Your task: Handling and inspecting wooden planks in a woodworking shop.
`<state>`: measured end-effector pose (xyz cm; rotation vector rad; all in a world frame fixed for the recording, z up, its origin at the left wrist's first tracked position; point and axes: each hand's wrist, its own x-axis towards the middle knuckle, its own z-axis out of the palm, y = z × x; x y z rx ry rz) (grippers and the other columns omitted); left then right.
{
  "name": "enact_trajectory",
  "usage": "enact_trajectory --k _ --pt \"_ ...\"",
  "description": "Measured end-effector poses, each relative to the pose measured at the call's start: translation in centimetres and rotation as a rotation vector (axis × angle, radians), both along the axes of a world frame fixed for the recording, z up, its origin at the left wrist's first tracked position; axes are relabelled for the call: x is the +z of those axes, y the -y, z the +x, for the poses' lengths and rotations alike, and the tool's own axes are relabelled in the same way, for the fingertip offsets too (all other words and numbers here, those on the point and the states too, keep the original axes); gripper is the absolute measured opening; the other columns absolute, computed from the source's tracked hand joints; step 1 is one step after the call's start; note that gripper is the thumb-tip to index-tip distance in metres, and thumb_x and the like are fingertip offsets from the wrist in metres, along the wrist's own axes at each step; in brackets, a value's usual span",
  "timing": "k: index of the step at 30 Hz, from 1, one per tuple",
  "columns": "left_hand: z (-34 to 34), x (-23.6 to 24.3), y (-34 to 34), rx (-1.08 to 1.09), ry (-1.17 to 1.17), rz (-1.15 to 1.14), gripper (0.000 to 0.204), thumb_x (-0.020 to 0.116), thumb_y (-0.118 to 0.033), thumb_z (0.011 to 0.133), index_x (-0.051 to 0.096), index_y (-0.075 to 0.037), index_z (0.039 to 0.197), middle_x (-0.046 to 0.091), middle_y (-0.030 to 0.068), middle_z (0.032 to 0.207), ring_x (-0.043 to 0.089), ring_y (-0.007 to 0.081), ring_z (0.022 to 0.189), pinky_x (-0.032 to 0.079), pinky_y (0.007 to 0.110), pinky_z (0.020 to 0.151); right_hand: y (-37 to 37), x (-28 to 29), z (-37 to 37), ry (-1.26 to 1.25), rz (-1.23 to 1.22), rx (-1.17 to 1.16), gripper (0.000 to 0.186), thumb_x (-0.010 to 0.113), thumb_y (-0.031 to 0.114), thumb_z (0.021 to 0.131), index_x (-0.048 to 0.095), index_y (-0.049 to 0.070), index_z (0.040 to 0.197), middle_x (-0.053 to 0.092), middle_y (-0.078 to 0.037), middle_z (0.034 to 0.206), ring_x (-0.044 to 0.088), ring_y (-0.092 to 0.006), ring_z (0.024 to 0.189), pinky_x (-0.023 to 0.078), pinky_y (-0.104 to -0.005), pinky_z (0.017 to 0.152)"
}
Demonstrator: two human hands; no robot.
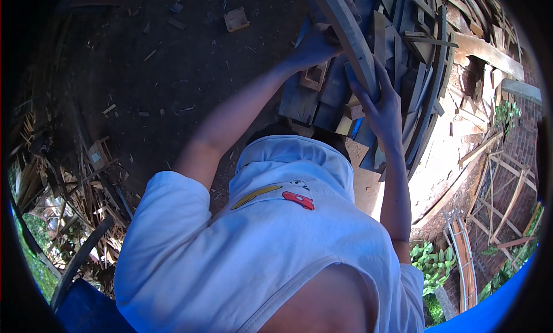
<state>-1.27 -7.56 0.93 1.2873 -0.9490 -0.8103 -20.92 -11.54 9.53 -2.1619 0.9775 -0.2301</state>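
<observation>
A long wooden plank (347,33) slants from the top edge down toward me, above a heap of cut boards. My right hand (380,105) is closed round its near end, thumb on the left side and fingers along the right. Farther up, my left hand (314,48) grips the plank from its left side; its fingertips are partly hidden behind the wood. Below the hands lie dark boards (335,94) and a small open wooden frame (314,75).
Stacked boards (429,39) and scrap wood run along the right. Outside stand a wooden lattice (507,200) and a green plant (433,267). Offcuts litter the dark floor (173,62), including a squarish block (236,20). Splintered scraps (95,183) pile up at left.
</observation>
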Motion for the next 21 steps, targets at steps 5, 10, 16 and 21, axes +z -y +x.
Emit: enact_trajectory --k 5,10,16,21 --pt "1.8 -0.2 0.0 0.098 -0.191 0.038 0.018 0.072 -0.019 0.086 0.060 -0.006 0.080 0.056 -0.0003 0.062 0.053 0.0059 0.056 0.043 0.024 0.054 -0.9 -0.2 -1.2 0.169 0.210 -0.210 0.069 0.070 0.040 0.084 0.041 0.016 0.143 0.063 -0.017 0.115 0.066 -0.0254 0.094 0.053 -0.0414 0.086" --pt "1.1 -0.2 0.9 0.132 -0.116 0.013 0.022 0.071 -0.019 0.087 0.059 -0.006 0.074 0.053 -0.0013 0.058 0.050 0.0050 0.055 0.041 0.024 0.052 -0.8 -1.5 -2.9 0.120 0.238 -0.334 0.069 0.070 0.040 0.084 0.042 0.015 0.142 0.060 -0.017 0.119 0.062 -0.0251 0.104 0.050 -0.0411 0.090" --pt "0.2 -0.8 1.6 0.160 0.007 -0.058 0.022 0.069 -0.020 0.088 0.061 -0.006 0.073 0.056 -0.0023 0.060 0.051 0.0038 0.055 0.040 0.023 0.051 -1.6 -1.6 -3.6 0.089 0.278 -0.370 0.071 0.070 0.041 0.084 0.041 0.013 0.142 0.060 -0.016 0.118 0.062 -0.0234 0.103 0.050 -0.0378 0.091" --pt "-1.0 0.1 1.7 0.148 0.079 -0.036 0.019 0.070 -0.018 0.087 0.061 -0.008 0.073 0.056 -0.0038 0.060 0.051 0.0027 0.056 0.041 0.023 0.052 -1.7 -1.2 -3.3 0.110 0.342 -0.381 0.070 0.070 0.037 0.084 0.041 0.013 0.142 0.061 -0.016 0.117 0.063 -0.0224 0.100 0.051 -0.0366 0.088"
